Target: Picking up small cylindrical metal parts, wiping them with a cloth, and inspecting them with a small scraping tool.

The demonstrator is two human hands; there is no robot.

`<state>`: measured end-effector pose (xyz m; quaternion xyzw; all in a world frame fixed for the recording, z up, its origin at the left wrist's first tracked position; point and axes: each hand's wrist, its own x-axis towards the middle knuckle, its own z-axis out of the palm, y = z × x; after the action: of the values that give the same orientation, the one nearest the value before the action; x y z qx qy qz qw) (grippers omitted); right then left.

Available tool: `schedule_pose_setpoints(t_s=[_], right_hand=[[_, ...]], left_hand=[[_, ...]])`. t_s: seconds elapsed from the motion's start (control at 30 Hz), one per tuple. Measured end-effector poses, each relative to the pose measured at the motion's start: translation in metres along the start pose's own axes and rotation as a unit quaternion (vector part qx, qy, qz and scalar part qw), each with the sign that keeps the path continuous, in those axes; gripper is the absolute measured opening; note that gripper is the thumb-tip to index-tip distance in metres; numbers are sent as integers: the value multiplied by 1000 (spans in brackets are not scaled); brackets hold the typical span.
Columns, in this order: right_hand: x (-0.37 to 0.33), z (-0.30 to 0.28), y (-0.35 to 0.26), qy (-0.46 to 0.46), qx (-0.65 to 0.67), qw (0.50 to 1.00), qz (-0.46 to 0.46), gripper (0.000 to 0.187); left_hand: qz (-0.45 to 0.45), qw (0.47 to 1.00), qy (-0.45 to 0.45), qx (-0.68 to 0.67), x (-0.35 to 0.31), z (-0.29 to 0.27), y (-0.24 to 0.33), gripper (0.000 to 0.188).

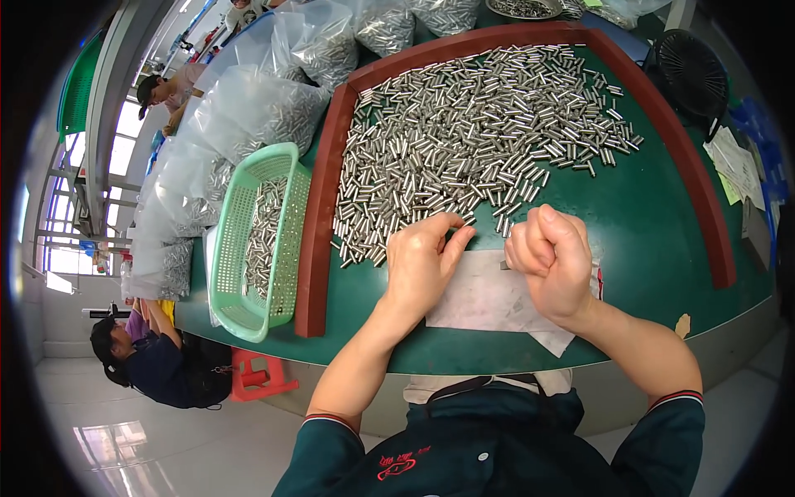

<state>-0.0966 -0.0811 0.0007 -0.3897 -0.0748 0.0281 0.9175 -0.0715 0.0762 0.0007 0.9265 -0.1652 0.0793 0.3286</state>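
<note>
A broad heap of short, shiny metal pins [464, 124] covers the green tabletop [629, 224]. At the heap's near edge is my left hand [418, 261], its fingers curled in with the thumb close to them. Whatever it holds, if anything, is hidden from this side. My right hand [553, 261] is closed in a fist above a white, stained cloth [476, 302]. A short metal pin [503, 265] shows at the edge of that fist; the rest of its contents are hidden. A few loose pins lie between the hands.
Dark red wooden rails [319, 215] border the heap. Left of them stands a light green basket [219, 257] partly filled with pins. Clear plastic bags of pins [286, 112] line the table beyond. A black fan [689, 74] stands far right. Other people sit at the left.
</note>
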Motion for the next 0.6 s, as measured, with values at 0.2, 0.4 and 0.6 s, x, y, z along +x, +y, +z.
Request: schedule_pose_setpoints(t_s=[0.2,0.4,0.6], right_hand=[[0,1,-1,12,-4,1000,2,40],[1,-1,-3,6,5,1000,-19,41],[-1,-3,2,8,24,1000,-4,41]], left_hand=[[9,1000,-20,17,2,4,-2,10],[-30,979,-176,-94,-11,-13,8,7],[5,984,-159,-84,-13,-7,6,7]])
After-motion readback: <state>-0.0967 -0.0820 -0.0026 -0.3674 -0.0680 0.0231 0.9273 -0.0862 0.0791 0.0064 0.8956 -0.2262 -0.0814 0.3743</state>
